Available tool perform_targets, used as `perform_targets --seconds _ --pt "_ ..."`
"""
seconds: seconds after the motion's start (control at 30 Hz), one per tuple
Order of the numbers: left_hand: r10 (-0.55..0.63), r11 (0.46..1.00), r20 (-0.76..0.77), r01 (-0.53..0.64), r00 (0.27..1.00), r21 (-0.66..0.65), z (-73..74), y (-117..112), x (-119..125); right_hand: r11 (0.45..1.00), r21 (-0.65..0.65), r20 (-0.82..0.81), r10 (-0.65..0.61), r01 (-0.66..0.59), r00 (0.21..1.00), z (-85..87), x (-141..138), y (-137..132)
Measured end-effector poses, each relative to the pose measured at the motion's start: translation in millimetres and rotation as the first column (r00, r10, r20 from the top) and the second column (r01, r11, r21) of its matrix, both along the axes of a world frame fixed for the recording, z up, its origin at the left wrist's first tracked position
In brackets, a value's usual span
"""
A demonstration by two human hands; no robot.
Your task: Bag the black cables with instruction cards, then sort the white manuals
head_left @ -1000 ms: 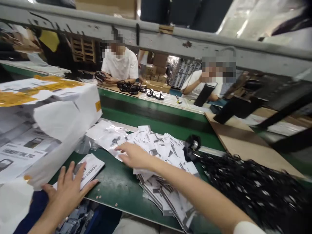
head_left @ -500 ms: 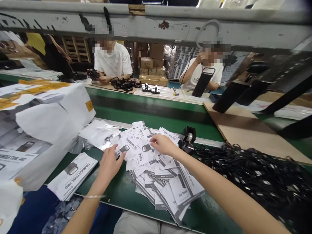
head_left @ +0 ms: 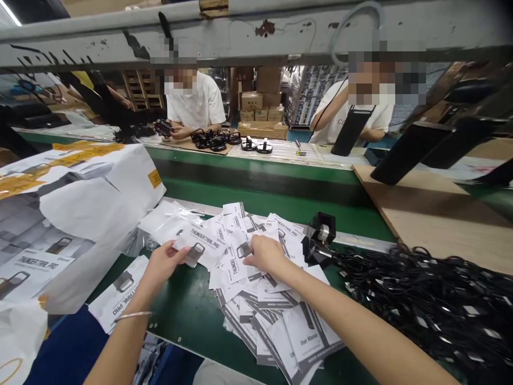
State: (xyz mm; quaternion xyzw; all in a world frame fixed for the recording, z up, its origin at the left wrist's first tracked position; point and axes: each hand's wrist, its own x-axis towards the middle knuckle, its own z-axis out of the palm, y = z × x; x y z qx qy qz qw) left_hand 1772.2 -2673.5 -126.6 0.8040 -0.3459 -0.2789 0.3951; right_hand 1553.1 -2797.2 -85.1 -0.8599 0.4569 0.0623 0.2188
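My left hand (head_left: pixel 165 263) pinches the lower left corner of a white user manual (head_left: pixel 203 240) printed "THUNDERTRAIL PRO" with a picture of a dark handled device. My right hand (head_left: pixel 267 253) reaches over the heap, thumb and fingers closing on the edge of another user manual (head_left: pixel 241 249). Beneath both hands spreads a loose pile of the same manuals (head_left: pixel 304 334), lying at many angles; some show "User Manual". Under my left forearm is a neater stack of manuals (head_left: pixel 120 289), partly hidden by the wrist.
A large paper-wrapped bundle (head_left: pixel 132 192) stands at left. Clear plastic bags (head_left: pixel 166 216) lie behind the pile. At right are a black tape dispenser (head_left: pixel 321 232), tangled black cables (head_left: pixel 420 299) and a wooden board (head_left: pixel 425 214). Two people in white shirts sit across the green bench.
My left hand has closed on a manual and drawn it a little left. The right hand's fingers have curled in over the pile. The view has shifted slightly.
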Motion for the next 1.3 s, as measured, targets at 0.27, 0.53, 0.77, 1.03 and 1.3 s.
perform_targets --seconds 0.27,0.53,0.77,1.03,1.3 --pt "-0.033 0.998 -0.356 0.050 0.934 0.040 4.3 26 7 0.989 0.148 0.150 0.008 -0.030 0.989 -9.2 -5 -19" --pt "-0.086 0.985 -0.433 0.140 0.897 0.096 2.8 26 0 0.984 0.159 0.189 0.045 -0.076 0.981 -8.4 9 -22" --pt "0.011 0.999 -0.329 0.007 0.944 0.051 -18.4 23 1 0.997 0.033 0.190 0.068 -0.075 0.980 -1.9 44 0" --pt "0.126 0.991 -0.062 -0.128 0.990 -0.039 -31.2 12 -3 0.991 0.125 0.199 0.026 -0.051 0.980 -25.9 120 -19" --pt "0.172 0.953 -0.234 -0.222 0.957 -0.206 -31.7 5 -12 0.948 0.185 0.308 0.195 -0.260 0.931 -8.6 89 -40"
